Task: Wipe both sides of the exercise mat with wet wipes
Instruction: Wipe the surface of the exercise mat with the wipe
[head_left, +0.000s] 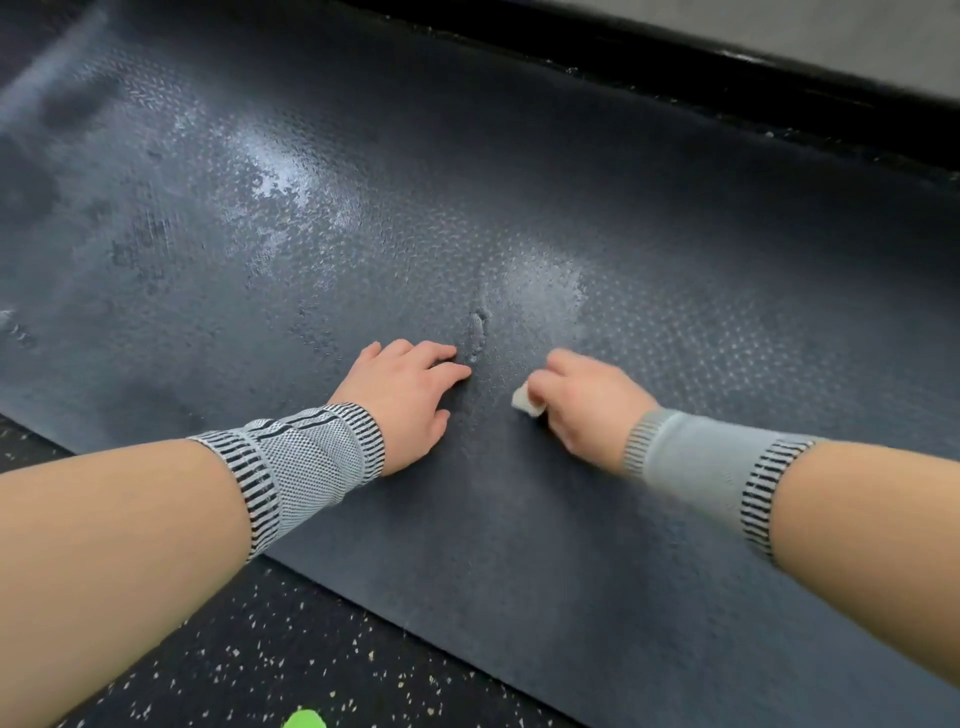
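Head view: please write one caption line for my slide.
Right hand holds wet wipe; left hand presses mat.

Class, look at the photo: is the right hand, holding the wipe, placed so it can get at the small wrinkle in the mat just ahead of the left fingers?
Probably yes. The right hand with the wipe sits beside the wrinkle on the mat, with only bare mat between. The left hand rests flat on the other side.

Dark exercise mat (519, 208) flat on the floor (208, 649).
Wet patches gleam on it; a small crumpled white wipe (527, 402) lies near its near edge.
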